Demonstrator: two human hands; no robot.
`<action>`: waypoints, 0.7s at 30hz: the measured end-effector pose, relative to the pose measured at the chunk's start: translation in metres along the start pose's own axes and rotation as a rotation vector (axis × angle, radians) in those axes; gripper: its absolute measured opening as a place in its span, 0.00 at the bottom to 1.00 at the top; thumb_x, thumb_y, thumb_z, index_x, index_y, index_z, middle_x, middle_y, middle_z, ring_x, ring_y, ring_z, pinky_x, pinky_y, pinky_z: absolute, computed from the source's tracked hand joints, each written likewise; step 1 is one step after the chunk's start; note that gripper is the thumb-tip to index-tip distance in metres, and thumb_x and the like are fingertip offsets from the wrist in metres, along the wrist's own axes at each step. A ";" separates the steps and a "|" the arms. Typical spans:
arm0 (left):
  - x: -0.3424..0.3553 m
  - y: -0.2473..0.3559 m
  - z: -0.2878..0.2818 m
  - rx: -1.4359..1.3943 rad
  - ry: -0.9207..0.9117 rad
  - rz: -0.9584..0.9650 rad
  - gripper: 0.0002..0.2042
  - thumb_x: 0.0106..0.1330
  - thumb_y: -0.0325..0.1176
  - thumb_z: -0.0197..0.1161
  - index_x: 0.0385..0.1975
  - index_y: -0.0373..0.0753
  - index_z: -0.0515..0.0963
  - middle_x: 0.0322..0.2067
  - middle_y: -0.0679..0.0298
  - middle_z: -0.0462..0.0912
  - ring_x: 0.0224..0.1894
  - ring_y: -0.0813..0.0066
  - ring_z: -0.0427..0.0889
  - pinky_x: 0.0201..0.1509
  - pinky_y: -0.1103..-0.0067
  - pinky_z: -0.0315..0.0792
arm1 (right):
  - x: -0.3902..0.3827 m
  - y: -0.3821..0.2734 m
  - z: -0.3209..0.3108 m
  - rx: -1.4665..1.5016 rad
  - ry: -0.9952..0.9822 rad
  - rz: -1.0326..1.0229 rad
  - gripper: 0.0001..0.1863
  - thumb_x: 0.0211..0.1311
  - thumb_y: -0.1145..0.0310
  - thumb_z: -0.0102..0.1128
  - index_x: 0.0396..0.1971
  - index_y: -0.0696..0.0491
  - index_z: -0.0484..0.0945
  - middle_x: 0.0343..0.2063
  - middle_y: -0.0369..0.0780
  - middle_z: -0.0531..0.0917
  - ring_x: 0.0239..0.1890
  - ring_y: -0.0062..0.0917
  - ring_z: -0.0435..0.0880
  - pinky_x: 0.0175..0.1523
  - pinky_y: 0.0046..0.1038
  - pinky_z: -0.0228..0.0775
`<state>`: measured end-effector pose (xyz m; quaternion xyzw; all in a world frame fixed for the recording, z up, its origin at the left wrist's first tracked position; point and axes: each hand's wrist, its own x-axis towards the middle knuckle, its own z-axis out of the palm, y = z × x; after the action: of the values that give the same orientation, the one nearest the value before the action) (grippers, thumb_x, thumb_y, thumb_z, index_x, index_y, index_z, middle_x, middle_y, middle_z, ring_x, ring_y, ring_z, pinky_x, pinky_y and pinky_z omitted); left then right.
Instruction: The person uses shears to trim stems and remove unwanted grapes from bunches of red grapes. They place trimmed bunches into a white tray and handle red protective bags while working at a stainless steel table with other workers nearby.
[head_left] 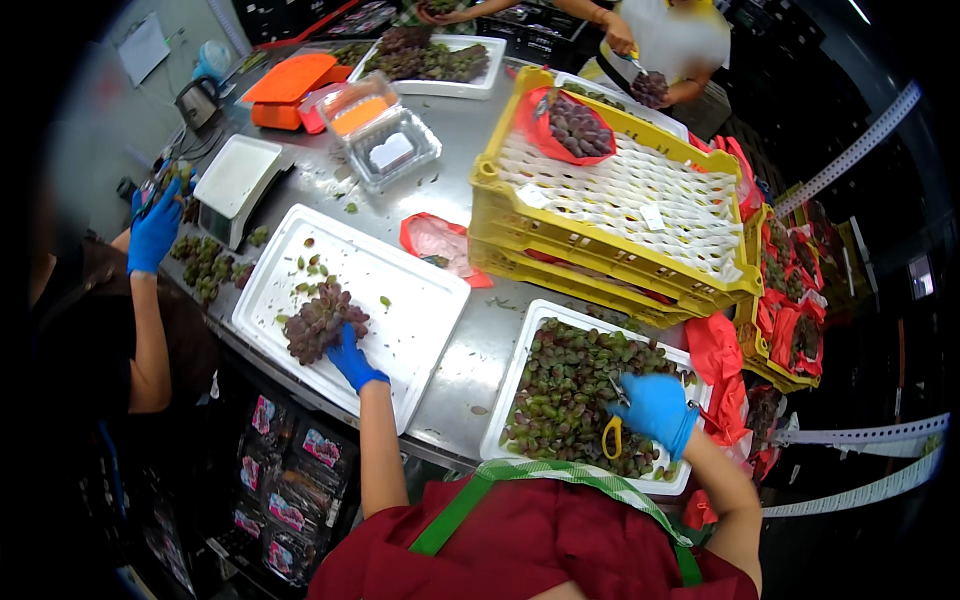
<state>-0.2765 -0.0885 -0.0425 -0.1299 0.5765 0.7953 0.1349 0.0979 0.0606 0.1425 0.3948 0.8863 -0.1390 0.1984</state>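
My left hand (352,362), in a blue glove, holds the near right side of a dark purple grape bunch (322,322). The bunch rests in a large white tray (415,345), with several loose green and reddish grapes beside it. My right hand (655,408), also blue-gloved, is closed around scissors; one yellow handle loop (612,438) shows below the fingers, and the glove hides much of the rest. Beneath that hand, a second white tray (497,420) is filled with loose green and dark grapes (560,380).
Yellow crates (600,265) are stacked beyond my right hand, topped by white foam netting and a red-wrapped grape bunch (575,127). A white scale (237,185), clear clamshell box (390,145) and orange scale (290,90) stand farther left. A gloved co-worker's hand (155,230) works at left; others work across the table.
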 end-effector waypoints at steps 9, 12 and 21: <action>-0.117 0.000 0.054 0.240 -0.424 0.441 0.34 0.51 0.22 0.59 0.60 0.38 0.52 0.56 0.57 0.60 0.56 0.65 0.64 0.55 0.72 0.61 | 0.243 -0.022 -0.166 0.087 0.858 -0.189 0.49 0.34 0.49 0.69 0.59 0.46 0.55 0.56 0.52 0.59 0.58 0.45 0.59 0.60 0.39 0.55; -0.124 -0.007 0.052 0.248 -0.441 0.366 0.34 0.51 0.22 0.57 0.60 0.38 0.52 0.54 0.57 0.61 0.54 0.64 0.66 0.53 0.73 0.63 | 0.273 -0.025 -0.195 0.048 0.620 0.123 0.53 0.29 0.47 0.70 0.61 0.43 0.52 0.57 0.51 0.59 0.57 0.45 0.63 0.59 0.40 0.56; -0.124 -0.003 0.062 0.274 -0.548 0.276 0.32 0.53 0.20 0.56 0.60 0.38 0.53 0.52 0.56 0.64 0.50 0.65 0.70 0.51 0.74 0.65 | 0.321 0.062 -0.187 1.024 0.465 -0.201 0.40 0.33 0.58 0.70 0.51 0.57 0.67 0.36 0.41 0.77 0.34 0.24 0.76 0.39 0.24 0.70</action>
<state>-0.1636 -0.0364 0.0187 0.1874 0.6324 0.7267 0.1920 -0.0959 0.3832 0.1544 0.3744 0.7594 -0.4786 -0.2326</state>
